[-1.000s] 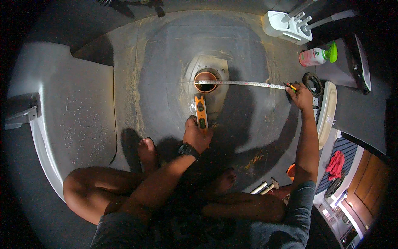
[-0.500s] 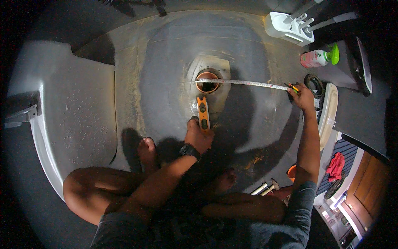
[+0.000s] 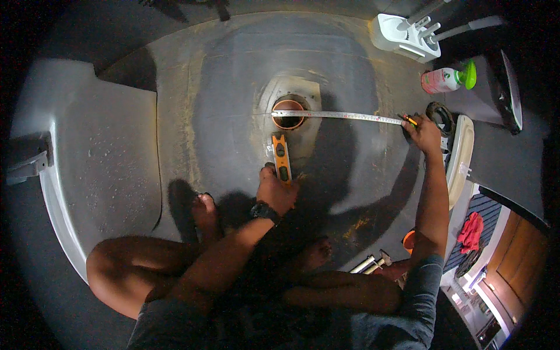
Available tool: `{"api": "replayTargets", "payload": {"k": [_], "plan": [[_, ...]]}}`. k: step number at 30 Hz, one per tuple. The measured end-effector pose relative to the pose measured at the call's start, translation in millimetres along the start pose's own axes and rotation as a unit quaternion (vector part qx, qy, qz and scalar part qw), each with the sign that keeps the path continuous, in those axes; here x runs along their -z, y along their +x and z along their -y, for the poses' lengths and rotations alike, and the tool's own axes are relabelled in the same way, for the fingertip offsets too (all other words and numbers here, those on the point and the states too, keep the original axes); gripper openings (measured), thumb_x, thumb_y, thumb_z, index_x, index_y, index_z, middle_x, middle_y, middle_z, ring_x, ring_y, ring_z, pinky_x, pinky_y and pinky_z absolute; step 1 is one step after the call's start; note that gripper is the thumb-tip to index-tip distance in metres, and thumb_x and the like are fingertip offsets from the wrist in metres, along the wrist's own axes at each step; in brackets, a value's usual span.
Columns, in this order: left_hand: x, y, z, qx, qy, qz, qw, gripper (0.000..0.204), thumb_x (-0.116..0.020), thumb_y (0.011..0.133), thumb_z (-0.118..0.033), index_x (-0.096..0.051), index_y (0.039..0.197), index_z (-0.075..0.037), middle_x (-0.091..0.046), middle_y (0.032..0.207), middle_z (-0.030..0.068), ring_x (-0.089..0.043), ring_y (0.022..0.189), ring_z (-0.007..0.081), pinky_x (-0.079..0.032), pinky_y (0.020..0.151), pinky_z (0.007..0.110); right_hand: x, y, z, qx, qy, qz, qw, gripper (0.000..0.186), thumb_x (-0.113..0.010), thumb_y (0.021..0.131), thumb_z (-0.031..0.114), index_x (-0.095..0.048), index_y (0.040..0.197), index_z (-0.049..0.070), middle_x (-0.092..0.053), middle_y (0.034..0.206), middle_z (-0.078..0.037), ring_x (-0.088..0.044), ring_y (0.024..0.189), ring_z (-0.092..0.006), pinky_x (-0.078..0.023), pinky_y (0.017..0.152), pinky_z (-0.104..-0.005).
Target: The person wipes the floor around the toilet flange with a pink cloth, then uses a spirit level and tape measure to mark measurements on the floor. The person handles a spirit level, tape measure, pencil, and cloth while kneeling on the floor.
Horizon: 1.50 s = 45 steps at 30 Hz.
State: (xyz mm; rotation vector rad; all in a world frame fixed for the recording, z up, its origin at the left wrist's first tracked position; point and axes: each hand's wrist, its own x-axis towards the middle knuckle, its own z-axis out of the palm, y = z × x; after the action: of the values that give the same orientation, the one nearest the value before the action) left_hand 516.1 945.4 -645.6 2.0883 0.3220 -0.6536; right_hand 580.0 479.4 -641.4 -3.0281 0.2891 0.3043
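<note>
My left hand [image 3: 276, 191] is closed round the lower end of an orange spirit level [image 3: 281, 156]. The level lies just short of a round orange drain pipe [image 3: 287, 119] set in the grey floor. Over at the right, my right hand [image 3: 426, 136] grips a tape measure, whose white blade [image 3: 350, 116] runs out leftward and crosses the pipe's mouth to its left rim. A small yellow-and-black piece [image 3: 413, 122] sticks out at the fingertips; the fingers hide the rest, so I cannot tell if it is the tape's case.
A white bathtub [image 3: 111, 157] fills the left side. To the right are a white holder with brushes [image 3: 404, 39], a pump bottle with a green top [image 3: 446, 80], a black ring-shaped coil [image 3: 440, 116] and a cream lid-like panel [image 3: 462, 157]. Hammers [image 3: 373, 264] lie near my knee.
The whole view has shifted slightly left. Both hands keep their grips, and the level and the tape blade hold about the same place on the floor.
</note>
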Motion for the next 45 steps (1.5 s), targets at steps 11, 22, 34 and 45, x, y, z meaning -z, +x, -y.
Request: {"api": "replayTargets", "payload": {"k": [11,22,34,45], "plan": [[-7,6,19,-0.036,0.060,-0.042,0.997,0.054,-0.080,0.078,-0.016,-0.048,0.116,0.004,-0.061,0.111,0.0261,-0.068,0.097,0.0437,-0.057,0.084,0.047,0,3,1,-0.037,-0.051,0.019,0.998,0.057,-0.062,0.089,0.066,-0.077,0.112,0.016,-0.070,0.103,-0.016,-0.070,0.094,-0.0396,-0.054,0.078,-0.0522],[4,1,-3,0.058,0.002,0.035,0.998,0.058,-0.080,0.080,-0.019,-0.046,0.120,0.006,-0.058,0.116,0.0252,-0.070,0.091,0.0406,-0.061,0.075,0.044,-6,0,2,-0.020,-0.021,-0.022,0.999,0.051,-0.065,0.090,0.059,-0.076,0.108,0.013,-0.068,0.104,-0.016,-0.069,0.093,-0.0397,-0.054,0.078,-0.0509],[7,10,14,-0.093,0.168,-0.138,0.972,0.061,-0.076,0.083,-0.024,-0.049,0.130,0.002,-0.057,0.119,0.0238,-0.054,0.118,0.0421,-0.048,0.097,0.049,-1,-5,2,0.001,0.020,-0.031,0.999,0.044,-0.069,0.090,0.053,-0.077,0.111,0.014,-0.069,0.103,-0.012,-0.068,0.092,-0.0370,-0.054,0.078,-0.0460],[35,132,-22,-0.184,0.107,-0.167,0.963,0.027,-0.061,0.097,-0.016,-0.072,0.118,-0.004,-0.070,0.107,0.0239,-0.068,0.099,0.0411,-0.053,0.087,0.045,4,-6,6,0.017,0.043,-0.034,0.998,0.043,-0.069,0.091,0.052,-0.077,0.105,0.012,-0.068,0.100,-0.014,-0.068,0.090,-0.0375,-0.053,0.076,-0.0469]]}}
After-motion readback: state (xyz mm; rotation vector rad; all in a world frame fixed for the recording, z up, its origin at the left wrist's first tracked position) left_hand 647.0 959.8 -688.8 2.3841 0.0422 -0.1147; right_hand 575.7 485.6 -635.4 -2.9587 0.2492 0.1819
